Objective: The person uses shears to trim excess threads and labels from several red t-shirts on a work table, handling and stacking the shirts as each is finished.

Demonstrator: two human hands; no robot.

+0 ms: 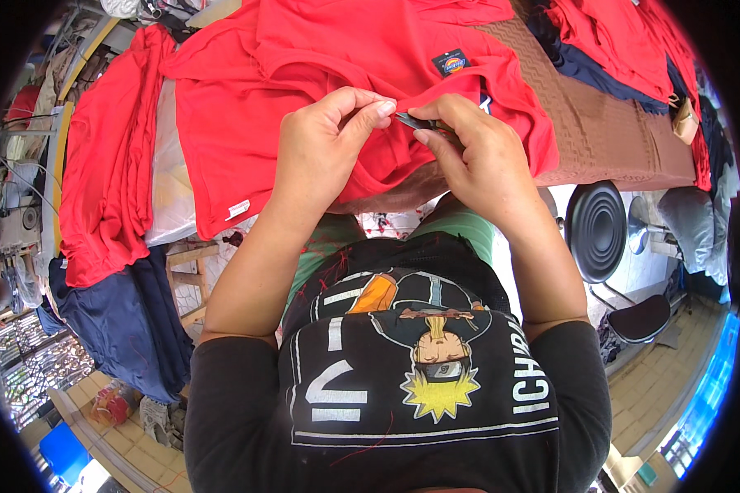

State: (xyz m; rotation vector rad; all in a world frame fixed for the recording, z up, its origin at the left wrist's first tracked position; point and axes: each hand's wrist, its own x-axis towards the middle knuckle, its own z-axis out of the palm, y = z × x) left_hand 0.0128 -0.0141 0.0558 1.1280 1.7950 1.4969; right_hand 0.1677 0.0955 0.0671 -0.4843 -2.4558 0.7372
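Note:
A red garment (pixel 238 140) lies spread over the table in front of me, with a dark neck label (pixel 450 62) and a small white tag (pixel 238 209) at its lower left edge. Above its near part, my left hand (pixel 325 140) is closed in a pinch of thumb and forefinger. What sits between those fingertips is too small to make out. My right hand (pixel 487 152) grips a pair of small thread snips (pixel 413 122). Their dark blades point left, close to the left fingertips. The palm hides the rest of the snips.
Brown cloth covers the table (pixel 612 140) on the right, where more red garments (pixel 612 45) lie over navy ones. Folded red garments (pixel 111 148) hang at the left above navy cloth (pixel 127 316). A round black stool seat (pixel 597 232) stands at the right.

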